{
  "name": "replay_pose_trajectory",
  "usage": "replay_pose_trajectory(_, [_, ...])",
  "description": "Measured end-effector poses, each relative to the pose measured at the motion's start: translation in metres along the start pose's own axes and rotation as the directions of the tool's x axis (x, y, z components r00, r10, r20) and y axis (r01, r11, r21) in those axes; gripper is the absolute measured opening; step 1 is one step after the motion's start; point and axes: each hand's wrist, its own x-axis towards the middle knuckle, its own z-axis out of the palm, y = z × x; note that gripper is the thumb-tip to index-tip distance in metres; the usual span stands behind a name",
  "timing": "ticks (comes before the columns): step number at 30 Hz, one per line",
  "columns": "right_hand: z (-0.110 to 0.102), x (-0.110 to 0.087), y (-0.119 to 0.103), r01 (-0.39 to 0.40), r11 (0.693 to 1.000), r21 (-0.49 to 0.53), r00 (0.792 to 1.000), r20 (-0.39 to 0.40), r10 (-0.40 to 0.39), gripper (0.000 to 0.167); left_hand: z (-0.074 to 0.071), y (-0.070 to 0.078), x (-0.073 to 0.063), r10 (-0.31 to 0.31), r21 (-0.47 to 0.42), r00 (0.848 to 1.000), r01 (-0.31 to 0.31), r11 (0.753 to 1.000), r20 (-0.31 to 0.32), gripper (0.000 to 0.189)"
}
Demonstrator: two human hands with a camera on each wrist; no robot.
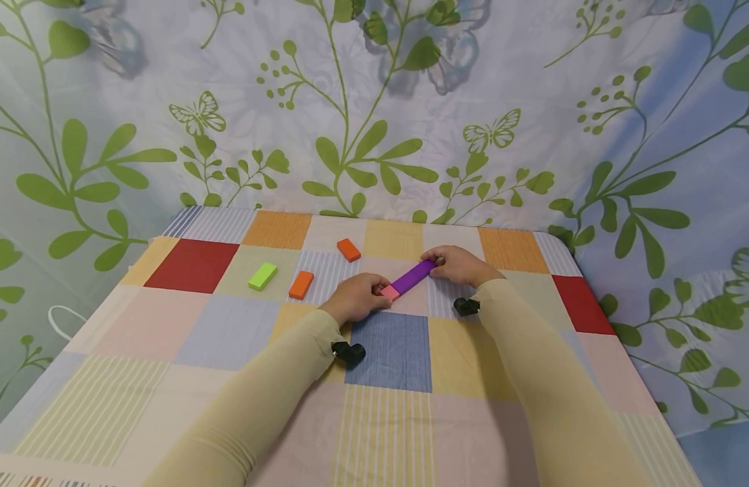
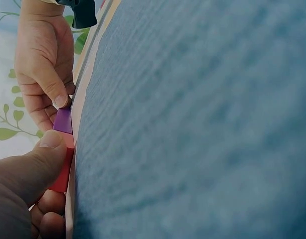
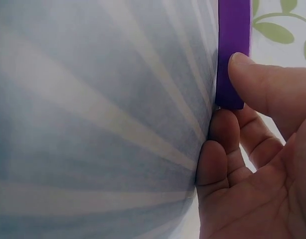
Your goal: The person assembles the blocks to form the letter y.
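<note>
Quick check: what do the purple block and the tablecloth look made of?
Purple block: perhaps painted wood or plastic; smooth, low sheen, evenly coloured, crisp edges.
Tablecloth: probably matte fabric; the left wrist view shows thread-like streaks.

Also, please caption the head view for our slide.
Left hand holds pink block, right hand holds purple block; orange blocks and green block nearby.

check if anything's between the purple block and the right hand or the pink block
Nothing visible: the right hand grips one end of the purple block, whose other end meets the pink block in the left hand.
</note>
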Motion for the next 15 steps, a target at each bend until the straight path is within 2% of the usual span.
replay_pose_trajectory(7, [0.0007,-0.0011,-0.0025,0.006,1.000,-0.002,1.000,-0.006,-0.006,0.047,0.0001,-0.0006,0.0008,-0.003,0.006,1.000,0.003,1.000,0.005,0.038])
replay_pose_trajectory(15, [0.0004,-0.0039,-0.0057,0.010,0.998,-0.067,1.000,-0.012,-0.011,0.050,-0.0008,-0.0001,0.0005,-0.009,0.003,1.000,0.009,1.000,0.009,0.039])
